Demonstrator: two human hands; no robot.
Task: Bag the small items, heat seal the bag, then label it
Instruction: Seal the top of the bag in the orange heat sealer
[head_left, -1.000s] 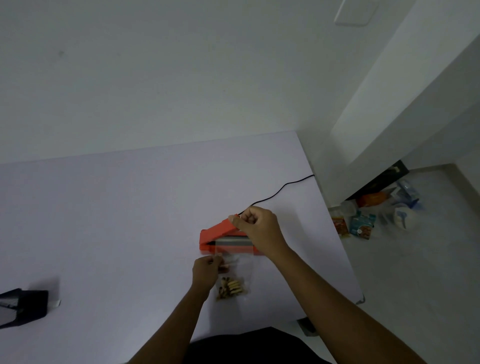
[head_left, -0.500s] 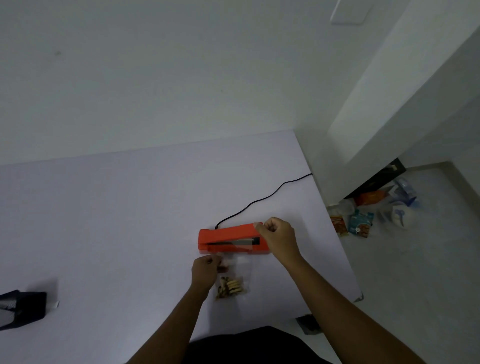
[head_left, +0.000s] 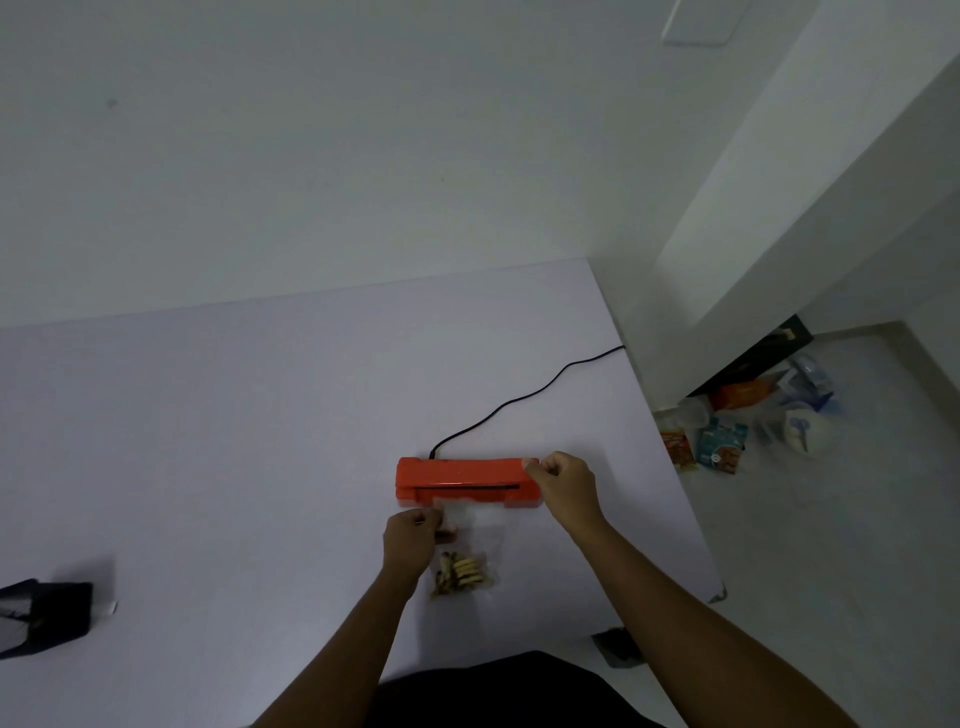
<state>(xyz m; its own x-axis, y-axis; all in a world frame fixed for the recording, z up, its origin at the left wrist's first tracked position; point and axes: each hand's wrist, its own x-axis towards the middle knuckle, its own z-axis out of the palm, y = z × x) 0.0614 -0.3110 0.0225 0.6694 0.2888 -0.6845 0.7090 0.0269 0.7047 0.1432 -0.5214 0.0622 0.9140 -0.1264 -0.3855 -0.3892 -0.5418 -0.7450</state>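
Your left hand (head_left: 410, 538) pinches the clear bag (head_left: 477, 538) at the red sealer's (head_left: 457, 474) near side; your right hand (head_left: 565, 487) pinches the sealer's right end.

1. Pale lilac tabletop (head_left: 234, 441).
2. An orange-red plastic heat sealer (head_left: 462, 475) lies toward the right edge; its black power cord (head_left: 524, 400) runs off that edge.
3. A clear plastic bag (head_left: 475, 535) of small tan items (head_left: 460, 571) lies between the sealer and the near edge.
4. A dark boxy object (head_left: 47, 616) lies at the left edge.
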